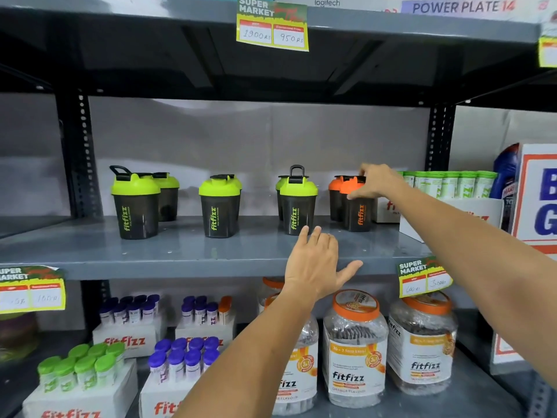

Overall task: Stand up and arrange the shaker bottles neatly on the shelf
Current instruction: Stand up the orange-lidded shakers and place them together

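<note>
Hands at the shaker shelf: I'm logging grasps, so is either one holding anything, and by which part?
The right hand grips the front orange-lidded shaker by its lid. The left hand is open, holding nothing.

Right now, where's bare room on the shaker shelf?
Free: the gap between the middle green shaker pair and the right green pair, plus the front strip of the shelf. Crowded: orange shakers against the white tube box.
</note>
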`<move>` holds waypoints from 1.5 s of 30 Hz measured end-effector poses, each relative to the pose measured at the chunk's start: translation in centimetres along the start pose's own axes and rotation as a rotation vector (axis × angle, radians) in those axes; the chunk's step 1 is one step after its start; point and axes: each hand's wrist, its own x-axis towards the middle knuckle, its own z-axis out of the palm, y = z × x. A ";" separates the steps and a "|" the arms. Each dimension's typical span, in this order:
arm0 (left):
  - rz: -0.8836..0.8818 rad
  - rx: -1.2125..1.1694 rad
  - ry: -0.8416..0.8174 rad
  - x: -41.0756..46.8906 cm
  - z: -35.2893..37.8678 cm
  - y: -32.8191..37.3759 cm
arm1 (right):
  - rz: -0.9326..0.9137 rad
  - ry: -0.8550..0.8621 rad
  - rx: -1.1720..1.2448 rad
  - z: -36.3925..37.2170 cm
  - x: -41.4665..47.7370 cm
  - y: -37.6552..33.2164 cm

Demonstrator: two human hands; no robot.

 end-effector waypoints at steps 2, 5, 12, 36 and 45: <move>-0.001 -0.006 0.008 0.0 0.0 0.0 | -0.011 0.012 0.074 0.1 0.1 0.3; -0.003 -0.014 0.002 0.0 0.1 -0.1 | -0.029 -0.012 0.151 -0.2 0.2 0.8; -0.115 -0.312 0.022 0.4 -1.2 0.3 | 0.038 0.027 0.537 1.0 -1.5 1.7; -0.697 -1.298 -0.407 12.8 2.2 2.3 | 0.321 -0.165 1.163 6.9 -4.3 3.2; -0.675 -1.236 -0.375 12.6 2.5 2.7 | 0.370 -0.135 1.210 7.4 -3.8 3.2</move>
